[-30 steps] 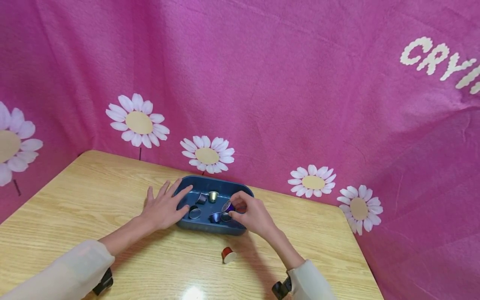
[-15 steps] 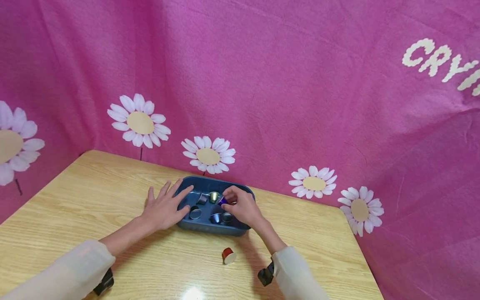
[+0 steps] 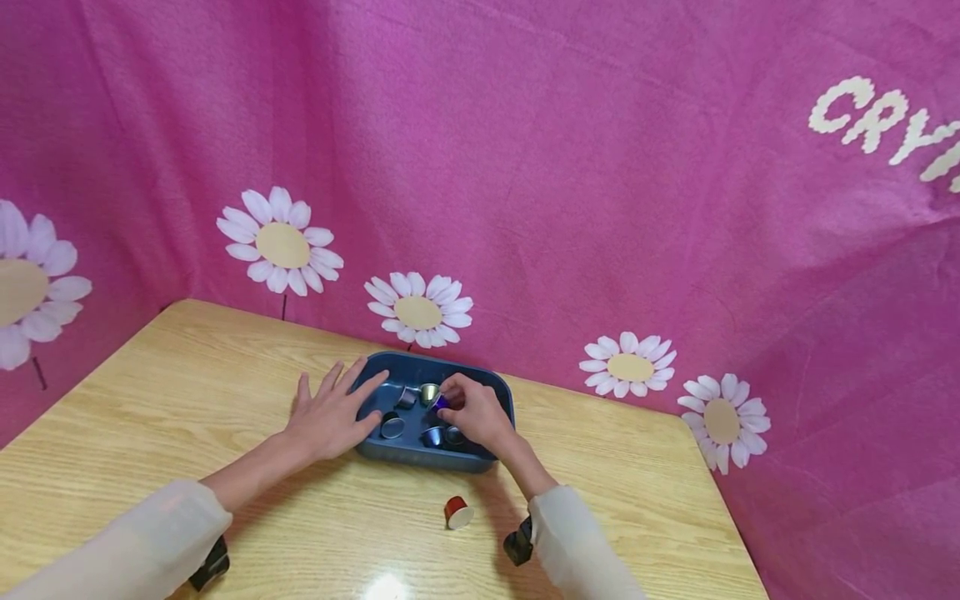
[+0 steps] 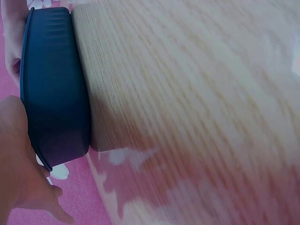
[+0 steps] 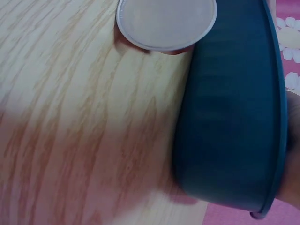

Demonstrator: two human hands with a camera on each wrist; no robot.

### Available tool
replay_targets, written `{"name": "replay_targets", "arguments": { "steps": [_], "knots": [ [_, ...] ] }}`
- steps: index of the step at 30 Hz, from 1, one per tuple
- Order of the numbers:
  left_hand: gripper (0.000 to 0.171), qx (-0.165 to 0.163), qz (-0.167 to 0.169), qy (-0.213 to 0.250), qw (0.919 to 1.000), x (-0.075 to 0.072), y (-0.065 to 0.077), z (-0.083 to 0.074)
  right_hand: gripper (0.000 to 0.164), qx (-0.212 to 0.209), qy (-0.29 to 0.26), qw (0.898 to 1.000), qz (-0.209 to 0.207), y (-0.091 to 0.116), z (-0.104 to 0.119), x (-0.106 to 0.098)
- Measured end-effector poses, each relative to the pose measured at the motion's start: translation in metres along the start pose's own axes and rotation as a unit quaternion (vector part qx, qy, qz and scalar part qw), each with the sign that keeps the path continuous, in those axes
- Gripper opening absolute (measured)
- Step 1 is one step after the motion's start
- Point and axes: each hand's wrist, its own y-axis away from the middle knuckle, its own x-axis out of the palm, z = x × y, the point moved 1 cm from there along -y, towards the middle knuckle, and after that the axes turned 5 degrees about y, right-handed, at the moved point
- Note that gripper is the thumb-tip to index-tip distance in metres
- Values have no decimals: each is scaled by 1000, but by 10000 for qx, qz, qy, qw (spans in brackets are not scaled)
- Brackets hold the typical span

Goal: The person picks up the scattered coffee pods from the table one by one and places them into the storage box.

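A dark blue rectangular tray (image 3: 427,457) stands at the back of the table with several coffee capsules in it. With thumb and fingertips my right hand (image 3: 480,414) pinches a purple-blue capsule (image 3: 439,403), close beside a gold capsule (image 3: 429,392). Also inside lie a grey capsule (image 3: 406,397), a dark one (image 3: 392,427) and a blue one (image 3: 432,437); another beside the blue one is partly covered by my right hand. My left hand (image 3: 330,419) spreads its fingers over the tray's left rim. The left wrist view shows the tray's side wall (image 4: 54,89) beside that hand.
A red capsule (image 3: 457,512) lies on its side on the wooden table (image 3: 360,517), in front of the tray. Its pale lid (image 5: 166,23) fills the top of the right wrist view. A pink cloth (image 3: 525,208) with printed daisies hangs right behind the table.
My right hand has moved left inside the tray, bringing the purple-blue capsule from the right side over to the gold one. My left hand has stayed in place.
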Motion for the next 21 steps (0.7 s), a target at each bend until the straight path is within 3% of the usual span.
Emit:
{"name": "replay_targets", "arguments": {
  "steps": [21],
  "knots": [
    [61,-6,42,71,10000,-2,0,-1,24,-181,568,9979,249,-3,-5,8]
  ]
}}
